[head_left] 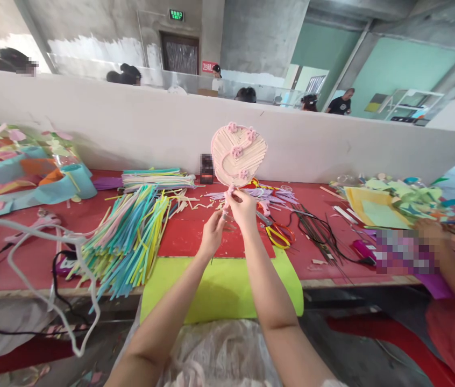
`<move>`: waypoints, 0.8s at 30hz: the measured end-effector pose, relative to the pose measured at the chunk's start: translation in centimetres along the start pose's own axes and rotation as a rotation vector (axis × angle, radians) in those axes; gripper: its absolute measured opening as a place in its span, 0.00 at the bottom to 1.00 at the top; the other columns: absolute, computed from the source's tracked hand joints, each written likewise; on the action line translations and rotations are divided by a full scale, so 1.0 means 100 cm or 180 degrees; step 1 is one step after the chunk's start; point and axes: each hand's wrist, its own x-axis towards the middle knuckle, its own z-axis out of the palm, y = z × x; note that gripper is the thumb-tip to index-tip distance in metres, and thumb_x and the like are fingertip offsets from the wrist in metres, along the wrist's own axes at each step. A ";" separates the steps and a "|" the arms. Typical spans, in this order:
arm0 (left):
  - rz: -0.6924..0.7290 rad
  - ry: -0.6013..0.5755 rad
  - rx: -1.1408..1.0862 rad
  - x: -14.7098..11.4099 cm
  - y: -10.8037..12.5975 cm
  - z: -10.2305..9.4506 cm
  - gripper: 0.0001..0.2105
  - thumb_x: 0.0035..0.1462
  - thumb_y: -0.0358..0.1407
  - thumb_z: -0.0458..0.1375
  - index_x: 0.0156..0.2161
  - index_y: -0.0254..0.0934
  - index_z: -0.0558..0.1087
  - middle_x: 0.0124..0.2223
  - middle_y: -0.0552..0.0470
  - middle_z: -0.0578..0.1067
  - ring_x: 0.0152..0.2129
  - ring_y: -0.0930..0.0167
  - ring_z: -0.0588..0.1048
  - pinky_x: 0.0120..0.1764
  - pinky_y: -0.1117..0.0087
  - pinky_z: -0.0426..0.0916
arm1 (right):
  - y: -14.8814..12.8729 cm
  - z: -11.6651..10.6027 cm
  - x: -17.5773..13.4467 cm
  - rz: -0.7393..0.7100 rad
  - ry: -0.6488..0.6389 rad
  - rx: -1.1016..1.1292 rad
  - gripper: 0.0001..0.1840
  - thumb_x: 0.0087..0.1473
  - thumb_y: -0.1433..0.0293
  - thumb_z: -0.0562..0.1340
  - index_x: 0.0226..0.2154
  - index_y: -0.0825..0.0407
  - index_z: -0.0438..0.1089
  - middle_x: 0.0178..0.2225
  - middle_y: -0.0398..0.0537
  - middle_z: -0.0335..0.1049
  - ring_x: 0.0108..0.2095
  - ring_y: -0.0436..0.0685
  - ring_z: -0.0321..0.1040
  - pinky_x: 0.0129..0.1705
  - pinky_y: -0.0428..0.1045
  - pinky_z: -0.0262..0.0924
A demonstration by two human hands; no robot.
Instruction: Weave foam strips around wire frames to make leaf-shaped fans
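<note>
A round hand fan (239, 156), cream with a pink rim, a curling pink line and several small pink flowers, stands upright above the table. Its thin pink handle points down into my hands. My right hand (244, 207) pinches the handle just under the fan's face. Lower down, the fingers of my left hand (212, 230) close round the handle's bottom part. Beneath both hands lie a red board (183, 236) and a lime-green sheet (211, 285) that hangs over the table's front edge.
Pipe cleaners (130, 236) in many colours are heaped at left. Scissors (278, 234) with yellow-and-red handles lie right of my hands, near dark wires (316, 231). A white partition (150, 123) runs behind the table (308, 193). A co-worker's arm (449, 258) reaches in at far right.
</note>
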 end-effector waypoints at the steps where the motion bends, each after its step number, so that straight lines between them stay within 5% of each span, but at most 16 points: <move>1: 0.0020 0.0019 0.0032 0.003 0.001 -0.001 0.17 0.55 0.47 0.53 0.44 0.37 0.67 0.36 0.49 0.75 0.22 0.73 0.74 0.28 0.71 0.71 | 0.000 0.001 0.000 -0.0022 -0.0001 -0.0031 0.17 0.53 0.60 0.56 0.20 0.51 0.64 0.22 0.42 0.65 0.23 0.50 0.64 0.30 0.45 0.60; 10: 0.0173 -0.0017 0.0181 0.008 0.012 -0.019 0.14 0.57 0.46 0.51 0.34 0.36 0.65 0.25 0.57 0.66 0.14 0.79 0.66 0.19 0.76 0.64 | 0.013 -0.010 0.015 0.0197 -0.1088 0.1325 0.23 0.51 0.48 0.56 0.36 0.50 0.72 0.36 0.50 0.73 0.39 0.56 0.69 0.41 0.51 0.63; 15: -0.0097 -0.0276 0.0152 0.002 0.006 -0.018 0.13 0.58 0.45 0.50 0.35 0.36 0.65 0.25 0.58 0.66 0.13 0.79 0.66 0.17 0.76 0.63 | 0.028 -0.011 0.038 0.0458 -0.0754 0.2434 0.37 0.51 0.40 0.45 0.40 0.50 0.71 0.40 0.56 0.73 0.42 0.60 0.68 0.40 0.57 0.65; 19: -0.0404 -0.0474 0.0121 -0.001 -0.007 -0.012 0.13 0.57 0.46 0.51 0.34 0.35 0.64 0.24 0.58 0.66 0.12 0.79 0.66 0.16 0.76 0.63 | 0.021 -0.011 0.054 0.0505 -0.0255 0.3080 0.34 0.51 0.42 0.46 0.47 0.45 0.68 0.43 0.50 0.72 0.48 0.59 0.66 0.46 0.59 0.63; 24: -0.0390 -0.0524 0.0083 0.002 -0.018 -0.008 0.14 0.57 0.46 0.50 0.34 0.36 0.64 0.24 0.59 0.66 0.12 0.79 0.66 0.16 0.76 0.64 | 0.004 -0.017 0.058 0.0598 -0.0278 0.3781 0.32 0.52 0.43 0.47 0.53 0.39 0.63 0.52 0.41 0.67 0.53 0.56 0.63 0.52 0.58 0.60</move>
